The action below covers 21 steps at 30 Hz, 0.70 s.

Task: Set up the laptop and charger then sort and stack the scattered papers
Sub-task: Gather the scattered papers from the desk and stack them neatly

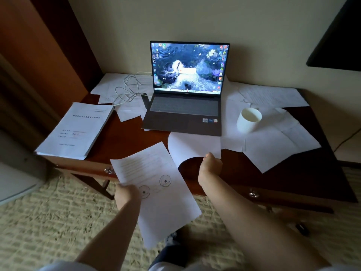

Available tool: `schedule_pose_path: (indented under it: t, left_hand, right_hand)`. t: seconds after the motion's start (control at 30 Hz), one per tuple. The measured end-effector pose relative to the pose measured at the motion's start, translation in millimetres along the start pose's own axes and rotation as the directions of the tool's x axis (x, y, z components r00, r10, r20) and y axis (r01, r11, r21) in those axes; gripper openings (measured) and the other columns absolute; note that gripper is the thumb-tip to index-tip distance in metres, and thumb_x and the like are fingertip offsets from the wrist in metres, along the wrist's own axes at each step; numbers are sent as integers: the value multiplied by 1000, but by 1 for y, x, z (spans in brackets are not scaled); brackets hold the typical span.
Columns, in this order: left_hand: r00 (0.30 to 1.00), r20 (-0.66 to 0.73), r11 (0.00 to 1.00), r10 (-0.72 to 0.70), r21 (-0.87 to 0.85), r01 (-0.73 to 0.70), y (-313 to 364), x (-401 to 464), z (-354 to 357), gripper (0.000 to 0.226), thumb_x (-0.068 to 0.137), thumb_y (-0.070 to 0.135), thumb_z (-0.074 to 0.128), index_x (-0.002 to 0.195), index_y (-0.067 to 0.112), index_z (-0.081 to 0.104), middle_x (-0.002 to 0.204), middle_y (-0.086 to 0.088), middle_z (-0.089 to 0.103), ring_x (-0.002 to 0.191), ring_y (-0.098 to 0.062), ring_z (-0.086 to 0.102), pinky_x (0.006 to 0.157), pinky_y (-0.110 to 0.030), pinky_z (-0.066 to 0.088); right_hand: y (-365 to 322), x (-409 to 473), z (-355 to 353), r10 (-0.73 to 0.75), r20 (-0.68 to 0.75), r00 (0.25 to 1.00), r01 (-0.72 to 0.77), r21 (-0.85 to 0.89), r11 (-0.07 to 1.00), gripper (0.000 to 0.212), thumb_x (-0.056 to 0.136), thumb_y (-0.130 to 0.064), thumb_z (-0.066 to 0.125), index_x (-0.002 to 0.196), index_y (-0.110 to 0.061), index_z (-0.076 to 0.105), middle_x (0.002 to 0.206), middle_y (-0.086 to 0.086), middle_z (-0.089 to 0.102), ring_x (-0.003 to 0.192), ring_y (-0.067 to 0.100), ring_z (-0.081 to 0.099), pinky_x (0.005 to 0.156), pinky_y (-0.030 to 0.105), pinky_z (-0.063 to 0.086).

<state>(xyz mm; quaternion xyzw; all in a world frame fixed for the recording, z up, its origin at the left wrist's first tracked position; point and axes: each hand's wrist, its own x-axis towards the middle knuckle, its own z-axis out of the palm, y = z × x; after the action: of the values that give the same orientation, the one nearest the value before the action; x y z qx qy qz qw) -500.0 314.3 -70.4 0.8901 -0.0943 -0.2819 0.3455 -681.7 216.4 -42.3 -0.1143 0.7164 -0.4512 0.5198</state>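
An open laptop (185, 98) stands at the back middle of the dark wooden desk (125, 137), its screen lit. A white charger cable (128, 89) lies coiled to its left on loose papers. My left hand (127, 194) grips a printed sheet with two round stamps (156, 188) over the desk's front edge. My right hand (211, 165) pinches the curled lower edge of a blank sheet (193, 145) lying in front of the laptop. A thick stack of papers (76, 130) rests at the left end. Scattered sheets (273, 141) cover the right side.
A white cup (249, 120) stands on the papers right of the laptop. More loose sheets (273, 94) lie behind it against the wall. Two metal drawer knobs (254, 194) show on the desk front. Patterned carpet (48, 222) lies below; a small dark object (301, 228) is on it.
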Motion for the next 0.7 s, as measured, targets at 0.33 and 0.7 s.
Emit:
schedule_pose_path:
  t: [0.33,0.7]
  left_hand:
    - [995,11,990,99,97,-99,-43,-84,4,31,94,4,36,121,0,49,124,-25,55,113,-41,54,93,-44,43]
    - [961,-219,985,170,18,-170,-57,-117,-16,29,91,4,35,113,1,54,112,-23,62,102,-42,60,88,-49,50]
  right_hand:
    - [33,-9,-97,-66,-5,998,66,-103,993,35,89,-22,48,109,5,59,98,14,59,82,25,52,70,36,39]
    - [41,-10,-155,-521,25,853,490,-381,784,18,90,-14,49,97,0,58,103,16,60,95,36,58,71,29,33]
